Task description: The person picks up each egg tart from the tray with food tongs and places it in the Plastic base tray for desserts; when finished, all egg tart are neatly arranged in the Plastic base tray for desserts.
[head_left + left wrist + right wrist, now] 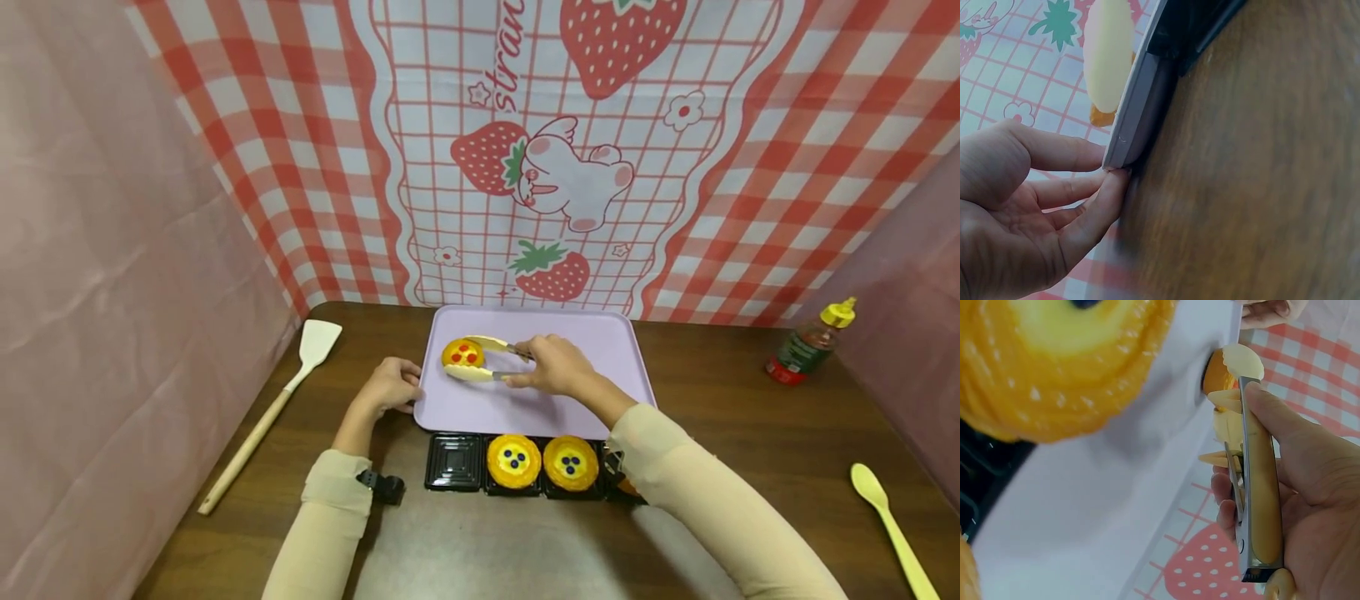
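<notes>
My right hand (557, 365) grips a pair of tongs (471, 374) with pale yellow tips and metal arms. Between those tips, at the left end of the lilac tray (592, 337), is a small tart with red toppings (462, 354). In the right wrist view the tongs (1263, 487) lie along the palm, their tips on either side of the tart. My left hand (392, 385) pinches the tray's left edge; in the left wrist view its thumb and fingertips meet at the rim (1132, 119). Two tarts with dark blue berries (513, 461) sit in black square containers in front of the tray.
A black square container (454, 462) without a tart stands leftmost in the row; my right sleeve partly covers the rightmost one. A white spatula (318, 343) lies left, a sauce bottle (806, 350) and a yellow spoon (892, 521) right. Checked cloth (330, 167) hangs behind.
</notes>
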A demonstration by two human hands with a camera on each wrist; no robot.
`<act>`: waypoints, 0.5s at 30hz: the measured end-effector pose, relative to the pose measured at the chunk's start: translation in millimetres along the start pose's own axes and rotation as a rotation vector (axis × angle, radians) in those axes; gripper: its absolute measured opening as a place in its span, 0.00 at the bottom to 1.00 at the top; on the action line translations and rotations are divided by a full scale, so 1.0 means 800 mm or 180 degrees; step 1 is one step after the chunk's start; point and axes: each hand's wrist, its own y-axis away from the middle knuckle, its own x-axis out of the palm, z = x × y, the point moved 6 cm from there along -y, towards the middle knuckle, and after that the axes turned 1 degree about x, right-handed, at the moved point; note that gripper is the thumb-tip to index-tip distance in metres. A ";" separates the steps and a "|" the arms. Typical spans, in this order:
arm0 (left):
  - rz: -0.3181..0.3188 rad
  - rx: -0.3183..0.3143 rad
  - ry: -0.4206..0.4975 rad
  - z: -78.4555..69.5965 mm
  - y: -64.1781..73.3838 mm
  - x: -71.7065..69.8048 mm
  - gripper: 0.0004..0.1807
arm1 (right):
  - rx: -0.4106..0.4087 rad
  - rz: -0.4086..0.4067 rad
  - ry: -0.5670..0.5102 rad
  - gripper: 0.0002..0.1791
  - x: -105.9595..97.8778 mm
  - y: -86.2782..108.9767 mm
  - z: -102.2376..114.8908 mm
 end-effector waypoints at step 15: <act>-0.0023 -0.0026 -0.0053 0.004 -0.005 0.002 0.22 | -0.0314 -0.0148 0.0001 0.38 -0.048 0.037 0.017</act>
